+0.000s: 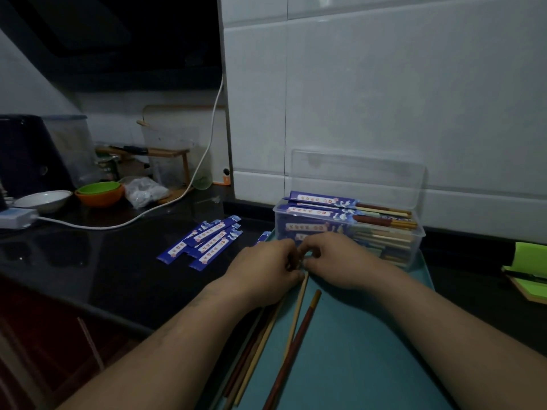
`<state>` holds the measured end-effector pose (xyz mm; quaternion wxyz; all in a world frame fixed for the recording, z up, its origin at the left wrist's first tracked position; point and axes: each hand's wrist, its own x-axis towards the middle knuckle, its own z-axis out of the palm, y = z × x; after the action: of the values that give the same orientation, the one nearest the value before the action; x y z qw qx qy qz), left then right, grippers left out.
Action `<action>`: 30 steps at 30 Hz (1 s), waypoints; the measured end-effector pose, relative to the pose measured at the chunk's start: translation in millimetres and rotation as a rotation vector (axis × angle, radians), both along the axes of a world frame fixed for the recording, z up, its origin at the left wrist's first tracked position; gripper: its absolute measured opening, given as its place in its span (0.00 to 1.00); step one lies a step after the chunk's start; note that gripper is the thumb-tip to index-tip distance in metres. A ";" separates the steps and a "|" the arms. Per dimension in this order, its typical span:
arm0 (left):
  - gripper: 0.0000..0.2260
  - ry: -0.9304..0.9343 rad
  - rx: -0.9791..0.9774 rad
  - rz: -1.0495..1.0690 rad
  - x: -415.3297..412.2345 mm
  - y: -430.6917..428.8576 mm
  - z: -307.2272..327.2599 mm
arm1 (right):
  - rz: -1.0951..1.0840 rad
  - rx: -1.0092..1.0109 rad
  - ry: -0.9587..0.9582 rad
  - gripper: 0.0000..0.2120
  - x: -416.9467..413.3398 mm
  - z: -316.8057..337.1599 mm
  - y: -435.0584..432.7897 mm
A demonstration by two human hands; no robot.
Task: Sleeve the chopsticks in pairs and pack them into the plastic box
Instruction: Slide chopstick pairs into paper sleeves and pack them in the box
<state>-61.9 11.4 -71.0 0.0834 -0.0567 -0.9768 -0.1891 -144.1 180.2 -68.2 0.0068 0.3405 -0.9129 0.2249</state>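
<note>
A clear plastic box (pixel 416 242) stands at the far end of a teal tray (pixel 364 335), filled with several chopstick pairs in blue paper sleeves (pixel 322 201). Loose chopsticks (pixel 296 321), pale and dark red, lie on the tray's left side. My left hand (pixel 266 270) and my right hand (pixel 337 258) meet fingertip to fingertip just in front of the box, both pinching the top end of a pale chopstick. A blue sleeve edge (pixel 264 236) peeks out behind my left hand. What else the fingers hold is hidden.
Several empty blue sleeves (pixel 204 242) lie on the dark counter to the left. Further left are a white cable (pixel 118 223), an orange and green bowl (pixel 99 192) and a white dish (pixel 43 199). A green object (pixel 529 261) sits at the right. White tiled wall behind.
</note>
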 end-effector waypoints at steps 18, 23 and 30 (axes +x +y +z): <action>0.16 -0.055 -0.149 0.047 5.5 15.2 8.2 | -0.056 0.041 0.064 0.04 -1.8 0.3 0.4; 0.17 -0.068 -0.210 0.166 7.7 26.9 14.4 | -0.110 0.002 0.098 0.07 -1.6 0.4 -0.5; 0.16 -0.120 -0.263 0.211 15.8 39.5 23.5 | -0.166 -0.049 0.041 0.11 -1.9 1.4 0.1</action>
<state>-46.0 50.9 -47.4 0.0363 0.0472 -0.9968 -0.0529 -146.0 180.4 -66.8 0.0524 0.2678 -0.9320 0.2385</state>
